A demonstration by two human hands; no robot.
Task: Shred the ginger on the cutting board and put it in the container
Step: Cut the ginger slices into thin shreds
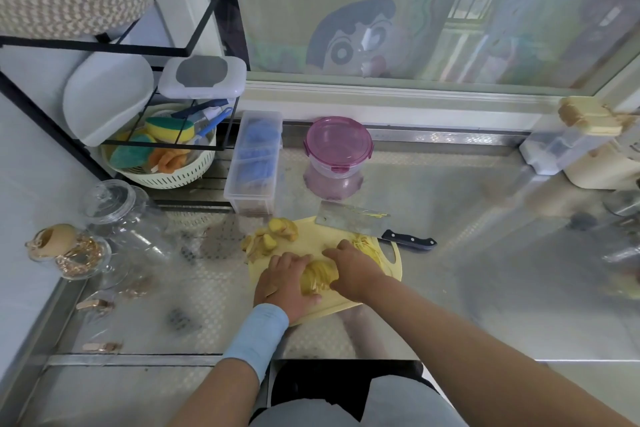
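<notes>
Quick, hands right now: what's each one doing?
Left hand: curled round the shredded ginger pile.
Right hand: curled round the same pile from the other side.

Cleaver (349, 219) lies behind cutting board (311, 236), container (337, 149) beyond.

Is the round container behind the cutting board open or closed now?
Closed. The pink lid sits flat on the container, and a side clip looks folded down.

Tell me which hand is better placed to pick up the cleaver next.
Right, probably. The cleaver lies with its handle just beyond the right hand; the left hand is across the ginger shreds, farther away.
</notes>
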